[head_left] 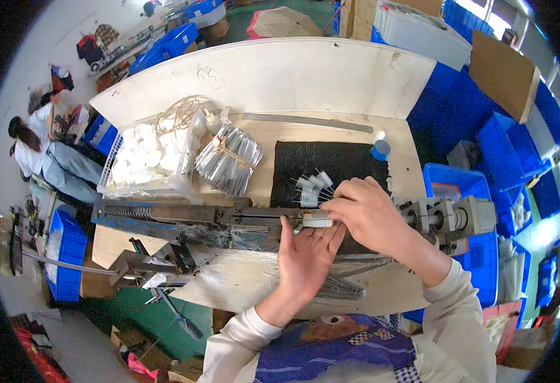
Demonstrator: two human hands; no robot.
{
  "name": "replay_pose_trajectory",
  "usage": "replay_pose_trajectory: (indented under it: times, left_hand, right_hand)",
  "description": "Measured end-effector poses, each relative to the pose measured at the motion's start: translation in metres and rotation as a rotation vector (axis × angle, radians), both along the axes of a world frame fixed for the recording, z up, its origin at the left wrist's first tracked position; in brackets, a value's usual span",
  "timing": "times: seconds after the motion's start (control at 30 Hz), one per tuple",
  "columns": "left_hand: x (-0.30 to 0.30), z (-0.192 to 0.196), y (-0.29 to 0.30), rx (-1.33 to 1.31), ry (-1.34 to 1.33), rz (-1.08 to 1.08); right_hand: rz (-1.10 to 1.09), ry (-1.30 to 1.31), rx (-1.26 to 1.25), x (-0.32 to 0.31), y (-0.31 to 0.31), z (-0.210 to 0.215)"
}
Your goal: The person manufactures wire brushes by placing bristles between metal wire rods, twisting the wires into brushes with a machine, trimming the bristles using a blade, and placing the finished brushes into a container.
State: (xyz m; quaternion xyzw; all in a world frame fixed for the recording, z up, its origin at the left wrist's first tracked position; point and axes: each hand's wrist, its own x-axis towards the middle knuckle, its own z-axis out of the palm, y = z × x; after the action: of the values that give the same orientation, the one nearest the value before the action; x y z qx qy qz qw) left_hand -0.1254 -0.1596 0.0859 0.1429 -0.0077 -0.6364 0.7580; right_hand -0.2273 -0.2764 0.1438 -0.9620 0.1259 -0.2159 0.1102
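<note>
A long metal bench machine (pixel 254 217) runs across the table in front of me. At its middle sits a small white ribbed piece (pixel 317 220). My left hand (pixel 305 258) lies palm up at the machine's near side, thumb raised and fingers stretched out by the white piece. From the right, my right hand (pixel 372 214) reaches over the machine with its fingers pinched together at the piece's right end; what they grip is hidden. Just beyond, several small white-bristled brushes (pixel 315 188) with thin wire stems lie on a black mat (pixel 344 159).
A white plastic basket (pixel 181 182) of white pieces and a tied bundle of metal wires (pixel 229 159) stand at the left. A blue-and-white bottle (pixel 380 150) is on the mat's far right corner. More wires (pixel 340 288) lie near me. Blue bins (pixel 455 182) stand at right.
</note>
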Motion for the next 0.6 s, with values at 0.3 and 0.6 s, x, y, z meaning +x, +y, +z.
replay_pose_trajectory:
  times: [0.3,0.6]
  left_hand:
    - [0.006,0.003,0.010,-0.030,0.079,0.029]
    - [0.009,0.007,0.010,-0.007,0.086,-0.013]
  right_hand:
    - [-0.281,-0.010,0.190,-0.012,0.021,0.031]
    - [-0.274,0.487,-0.197,-0.013,0.041,0.008]
